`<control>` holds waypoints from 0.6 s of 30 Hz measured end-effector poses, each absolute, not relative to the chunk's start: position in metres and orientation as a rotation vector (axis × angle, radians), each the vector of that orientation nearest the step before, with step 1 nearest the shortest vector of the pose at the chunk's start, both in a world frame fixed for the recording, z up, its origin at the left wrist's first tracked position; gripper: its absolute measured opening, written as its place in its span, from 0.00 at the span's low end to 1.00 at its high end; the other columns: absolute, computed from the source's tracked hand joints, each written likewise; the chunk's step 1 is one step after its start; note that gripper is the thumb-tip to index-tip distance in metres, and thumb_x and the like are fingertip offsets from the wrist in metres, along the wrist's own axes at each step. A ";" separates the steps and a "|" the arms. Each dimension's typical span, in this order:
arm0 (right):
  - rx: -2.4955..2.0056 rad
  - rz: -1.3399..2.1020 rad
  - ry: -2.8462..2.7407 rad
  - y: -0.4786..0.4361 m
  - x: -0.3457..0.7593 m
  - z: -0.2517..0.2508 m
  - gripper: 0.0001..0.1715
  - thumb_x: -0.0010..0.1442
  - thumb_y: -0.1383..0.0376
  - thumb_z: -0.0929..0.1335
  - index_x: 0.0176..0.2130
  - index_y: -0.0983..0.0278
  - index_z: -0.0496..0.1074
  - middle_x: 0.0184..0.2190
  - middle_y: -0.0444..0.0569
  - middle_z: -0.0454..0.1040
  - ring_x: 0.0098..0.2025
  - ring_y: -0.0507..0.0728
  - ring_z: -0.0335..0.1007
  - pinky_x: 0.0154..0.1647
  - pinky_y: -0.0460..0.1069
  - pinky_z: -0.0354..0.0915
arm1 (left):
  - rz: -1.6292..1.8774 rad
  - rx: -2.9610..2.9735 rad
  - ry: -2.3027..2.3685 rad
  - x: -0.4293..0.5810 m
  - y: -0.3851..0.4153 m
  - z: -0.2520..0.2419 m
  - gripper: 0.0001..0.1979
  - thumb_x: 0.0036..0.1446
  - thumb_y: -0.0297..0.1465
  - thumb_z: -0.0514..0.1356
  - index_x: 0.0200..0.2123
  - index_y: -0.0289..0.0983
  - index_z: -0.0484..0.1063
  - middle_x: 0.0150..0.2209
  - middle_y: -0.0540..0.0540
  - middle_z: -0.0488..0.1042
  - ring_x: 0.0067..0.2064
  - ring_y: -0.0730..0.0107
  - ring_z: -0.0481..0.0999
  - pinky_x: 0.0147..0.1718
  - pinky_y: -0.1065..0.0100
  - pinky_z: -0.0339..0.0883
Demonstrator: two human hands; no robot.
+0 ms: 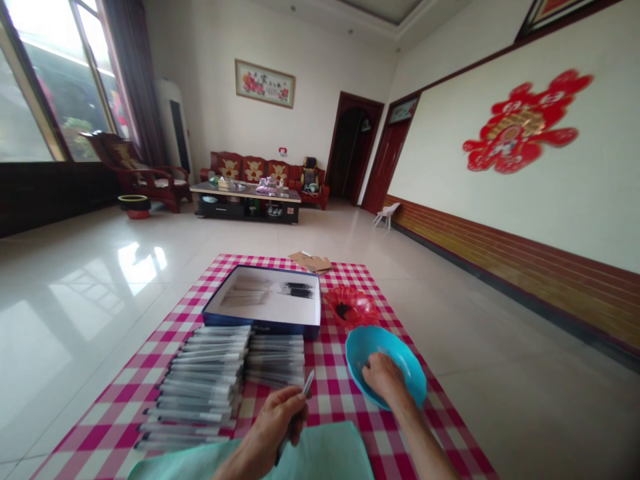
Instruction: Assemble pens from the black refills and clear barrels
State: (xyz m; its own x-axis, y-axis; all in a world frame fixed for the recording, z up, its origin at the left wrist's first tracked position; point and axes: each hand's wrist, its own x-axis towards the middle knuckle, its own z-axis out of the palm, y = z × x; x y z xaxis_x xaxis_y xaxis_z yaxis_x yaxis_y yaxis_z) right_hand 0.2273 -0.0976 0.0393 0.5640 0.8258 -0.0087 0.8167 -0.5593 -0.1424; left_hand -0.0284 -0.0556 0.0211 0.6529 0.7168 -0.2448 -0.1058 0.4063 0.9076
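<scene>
The left hand (280,415) grips a pen (309,381), more pens (203,380) piled to its left; the right hand (384,375), fingers curled, is inside a bowl (414,375), its hold hidden.

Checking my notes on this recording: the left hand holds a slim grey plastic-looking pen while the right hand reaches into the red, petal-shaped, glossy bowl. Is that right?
Not quite: the head view shows the right hand in the round, blue, glossy bowl, not the red bowl just beyond it. The left hand does hold the slim grey pen.
</scene>
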 end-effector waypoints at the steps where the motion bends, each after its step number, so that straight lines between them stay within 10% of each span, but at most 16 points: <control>1: -2.659 0.119 -1.380 -0.096 0.226 0.040 0.11 0.52 0.66 0.65 0.28 0.69 0.77 0.32 0.64 0.78 0.37 0.66 0.76 0.34 0.53 0.64 | 0.574 1.031 0.694 -0.028 -0.056 0.022 0.14 0.47 0.40 0.61 0.21 0.35 0.66 0.18 0.53 0.65 0.16 0.80 0.58 0.14 0.76 0.49; 10: -2.149 0.189 -1.383 -0.111 0.203 0.069 0.15 0.59 0.60 0.60 0.37 0.65 0.72 0.35 0.51 0.77 0.38 0.56 0.74 0.39 0.46 0.66 | 0.577 1.155 0.667 -0.035 -0.055 0.036 0.22 0.46 0.48 0.62 0.20 0.34 0.67 0.14 0.54 0.62 0.13 0.84 0.52 0.12 0.74 0.38; 18: -1.482 0.788 -0.990 -0.127 0.144 0.075 0.21 0.53 0.52 0.68 0.41 0.63 0.73 0.32 0.47 0.74 0.34 0.55 0.68 0.36 0.48 0.65 | 0.557 1.111 0.650 -0.035 -0.060 0.050 0.37 0.43 0.51 0.63 0.50 0.29 0.70 0.16 0.53 0.68 0.12 0.83 0.54 0.13 0.74 0.39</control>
State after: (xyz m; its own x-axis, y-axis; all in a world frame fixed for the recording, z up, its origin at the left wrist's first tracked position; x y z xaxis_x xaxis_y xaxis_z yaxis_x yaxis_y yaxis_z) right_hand 0.1441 -0.1275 0.0748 0.4231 0.9046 0.0515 0.1528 -0.0152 -0.9881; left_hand -0.0350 -0.0603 0.0500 0.6902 0.6969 -0.1947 -0.0858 0.3460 0.9343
